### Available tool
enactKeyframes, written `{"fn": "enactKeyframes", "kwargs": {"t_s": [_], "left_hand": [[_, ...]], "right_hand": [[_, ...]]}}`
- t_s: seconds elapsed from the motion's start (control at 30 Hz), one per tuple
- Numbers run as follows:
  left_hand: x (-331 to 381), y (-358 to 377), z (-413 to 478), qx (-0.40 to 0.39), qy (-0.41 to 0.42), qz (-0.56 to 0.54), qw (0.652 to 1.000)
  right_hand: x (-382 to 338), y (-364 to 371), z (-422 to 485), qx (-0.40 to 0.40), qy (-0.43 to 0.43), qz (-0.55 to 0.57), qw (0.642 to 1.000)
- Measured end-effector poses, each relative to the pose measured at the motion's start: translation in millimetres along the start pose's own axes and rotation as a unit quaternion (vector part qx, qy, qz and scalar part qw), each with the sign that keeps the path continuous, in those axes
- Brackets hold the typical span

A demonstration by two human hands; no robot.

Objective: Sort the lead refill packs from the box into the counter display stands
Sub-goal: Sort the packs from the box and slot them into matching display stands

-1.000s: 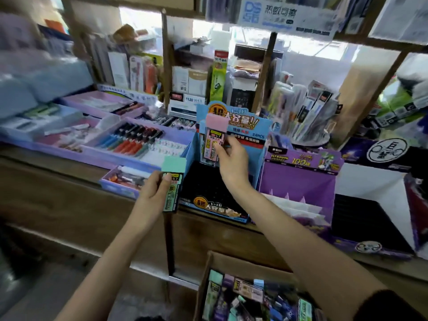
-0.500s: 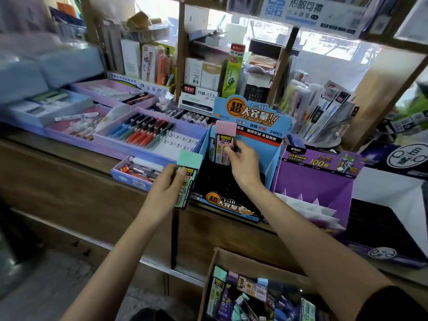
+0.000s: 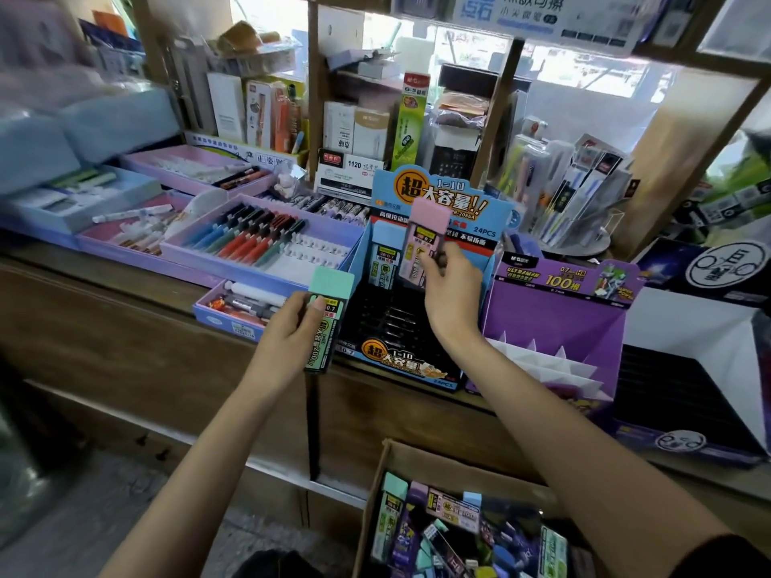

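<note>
Cluttered shop table (image 3: 62, 267): my right grip (image 3: 450, 296) pinches a pink pack (image 3: 423, 239), tilted, over the blue stand (image 3: 471, 202), just beside a blue-capped pack (image 3: 386, 260) seated there. My left grip (image 3: 292, 329) curls round a green pack (image 3: 327, 323) at the stand's left edge. Tilted so, the pink pack may jam on a slot rim or topple its neighbour. Since 0.5 s ago it has shifted right and up.

Blue display stand (image 3: 400, 362): black slotted tray (image 3: 388, 319) open from above. Blue-capped pack (image 3: 386, 260) fills the back-left slot; right hand (image 3: 452, 294) with pink pack (image 3: 423, 239) crowds just beside it. Left hand (image 3: 288, 335) with green pack (image 3: 325, 327) blocks the front-left corner. Header card (image 3: 442, 194) walls the back. Purple stand (image 3: 550, 319) on the right, white dividers (image 3: 542, 360) reachable from above.
</note>
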State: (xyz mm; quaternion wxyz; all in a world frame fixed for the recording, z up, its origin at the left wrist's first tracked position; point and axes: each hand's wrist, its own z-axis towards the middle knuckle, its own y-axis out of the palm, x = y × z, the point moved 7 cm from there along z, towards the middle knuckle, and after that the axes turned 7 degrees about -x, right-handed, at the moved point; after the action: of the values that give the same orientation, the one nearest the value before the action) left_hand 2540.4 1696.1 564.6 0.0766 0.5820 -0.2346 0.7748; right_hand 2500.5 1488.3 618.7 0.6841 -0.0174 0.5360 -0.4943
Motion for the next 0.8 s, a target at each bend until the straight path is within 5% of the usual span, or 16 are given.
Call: {"fn": "enactKeyframes", "kwargs": {"t_s": [0.33,0.63,0.73,0.8], "left_hand": [[-2.7,0.8,-0.7,-0.002,-0.003,0.014,1.000],[7.0,3.0,-2.4,-0.004,0.011,0.027,1.000],[27.4,4.9,-10.9,0.009,0.066,-0.001,0.998],[38.3,14.6,-13.0,-0.018,0.074,-0.013,0.997]], "right_hand": [[25.5,17.2,-1.8,-0.097,0.082,0.041,0.991],[7.1,6.5,5.4,-0.175,0.094,-0.229,0.953],[-11.2,-6.0,-5.8,-0.181,0.057,-0.153,0.970],[-27.2,-14.7,-22.0,-0.199,0.026,0.022,0.979]]}}
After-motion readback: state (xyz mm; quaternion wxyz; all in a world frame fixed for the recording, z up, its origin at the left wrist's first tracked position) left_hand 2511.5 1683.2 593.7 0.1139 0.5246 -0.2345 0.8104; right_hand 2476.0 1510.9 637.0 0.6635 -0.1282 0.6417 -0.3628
